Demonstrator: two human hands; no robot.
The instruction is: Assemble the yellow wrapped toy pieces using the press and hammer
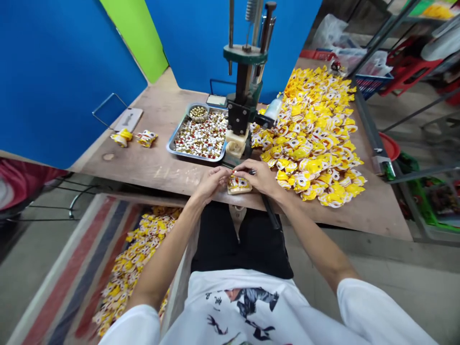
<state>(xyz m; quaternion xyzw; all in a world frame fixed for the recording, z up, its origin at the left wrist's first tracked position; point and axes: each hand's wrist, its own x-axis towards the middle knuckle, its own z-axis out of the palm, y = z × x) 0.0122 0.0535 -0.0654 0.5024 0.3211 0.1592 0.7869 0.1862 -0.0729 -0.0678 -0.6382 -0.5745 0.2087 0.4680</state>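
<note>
Both hands meet at the table's front edge, over a cream-coloured block (pixel 240 190) with a yellow, white and red plastic toy piece (pixel 237 182) seated in it. My left hand (pixel 211 184) is closed, thumb and fingertips pinched at the piece's left upper side. From the right, my right hand (pixel 265 178) reaches over the piece, its fingers bent and fingertips almost touching the left ones. A tiny red spot shows between the fingertips; what they pinch is too small to name. Just behind stands a green and black hand press (pixel 245 86) with a cream lower block (pixel 235 147).
A metal tray (pixel 171 146) of small white, red and gold parts holds a bowl of gold beads (pixel 198 112). Yellow toy pieces (pixel 312 139) are heaped at right; two lie at left. A black lever (pixel 270 213) juts over the front edge. A striped sack (pixel 77 268) of pieces lies below.
</note>
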